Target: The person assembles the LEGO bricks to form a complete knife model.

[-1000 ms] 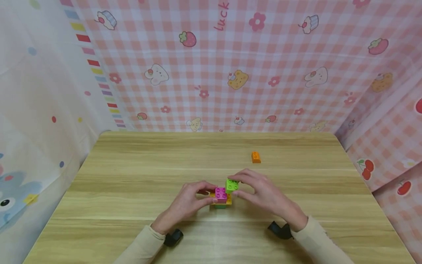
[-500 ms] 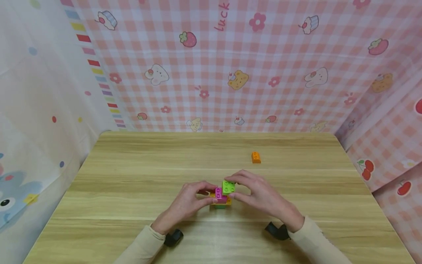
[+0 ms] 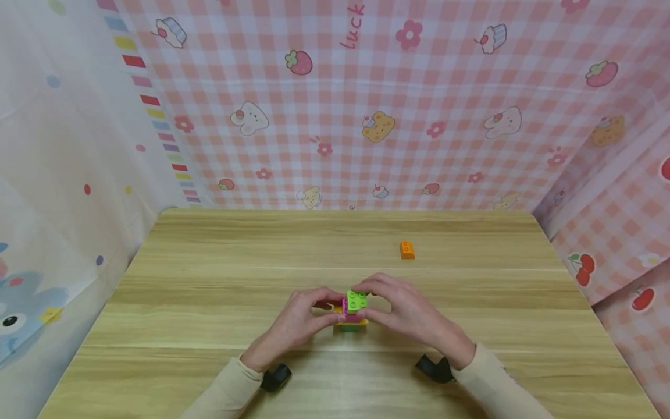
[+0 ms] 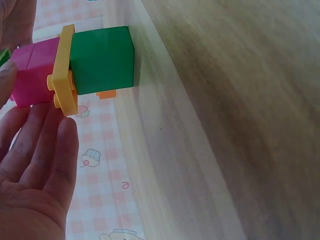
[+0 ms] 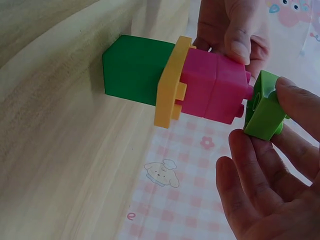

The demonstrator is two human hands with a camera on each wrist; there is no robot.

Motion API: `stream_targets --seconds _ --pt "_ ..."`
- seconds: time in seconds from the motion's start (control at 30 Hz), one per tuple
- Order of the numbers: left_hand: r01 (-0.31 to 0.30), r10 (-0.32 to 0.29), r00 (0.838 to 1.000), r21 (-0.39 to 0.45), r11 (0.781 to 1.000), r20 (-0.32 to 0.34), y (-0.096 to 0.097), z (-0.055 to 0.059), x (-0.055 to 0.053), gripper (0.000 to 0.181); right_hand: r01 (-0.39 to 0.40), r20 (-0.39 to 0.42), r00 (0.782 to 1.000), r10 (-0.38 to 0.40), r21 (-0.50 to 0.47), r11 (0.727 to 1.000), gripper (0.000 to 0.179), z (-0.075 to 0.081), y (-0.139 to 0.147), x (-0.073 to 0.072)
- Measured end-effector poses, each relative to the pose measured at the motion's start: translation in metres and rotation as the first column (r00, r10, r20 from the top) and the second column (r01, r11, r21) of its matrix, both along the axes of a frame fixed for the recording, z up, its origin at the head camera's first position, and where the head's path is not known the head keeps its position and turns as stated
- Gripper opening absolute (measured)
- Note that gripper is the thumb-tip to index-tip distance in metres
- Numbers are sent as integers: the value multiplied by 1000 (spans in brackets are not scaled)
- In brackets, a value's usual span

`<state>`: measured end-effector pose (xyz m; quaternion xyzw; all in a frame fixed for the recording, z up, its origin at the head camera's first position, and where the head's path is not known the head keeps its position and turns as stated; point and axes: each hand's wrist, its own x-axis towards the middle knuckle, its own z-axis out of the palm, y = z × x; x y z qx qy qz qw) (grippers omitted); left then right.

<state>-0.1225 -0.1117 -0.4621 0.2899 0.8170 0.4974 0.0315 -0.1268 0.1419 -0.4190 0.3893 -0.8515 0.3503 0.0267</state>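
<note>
A dark green block (image 4: 102,60) stands on the table, a flat yellow plate brick (image 5: 171,82) lies on top of it, and magenta toy bricks (image 5: 207,85), with a seam across the side, sit on the plate. My left hand (image 3: 300,319) pinches the magenta part between thumb and fingers. Just above its studs, slightly tilted and with a narrow gap in the right wrist view, is a light green brick (image 5: 265,107). My right hand (image 3: 408,305) holds this brick between thumb and fingertips; four studs show on its top in the head view.
An orange brick (image 3: 407,250) lies farther back on the wooden table (image 3: 235,250), right of the stack. Black wrist mounts (image 3: 275,377) show below both wrists. Pink checked cloth (image 3: 455,75) hangs behind the table's back edge.
My right hand has brought the light green brick leftward and slightly down, from beside the magenta part to over it. The left hand and the stack have stayed in place.
</note>
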Motion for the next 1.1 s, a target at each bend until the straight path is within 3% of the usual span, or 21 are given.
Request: stream_targets --seconds 0.53,1.1 --pt "-7 7 999 -9 1000 36 0 0 -1 26 -14 -19 1000 14 5 1000 36 -5 -7 -1" --pt "-3 3 1000 -16 1000 -5 2 -1 -1 26 -64 -76 995 66 30 998 36 -9 -6 -4"
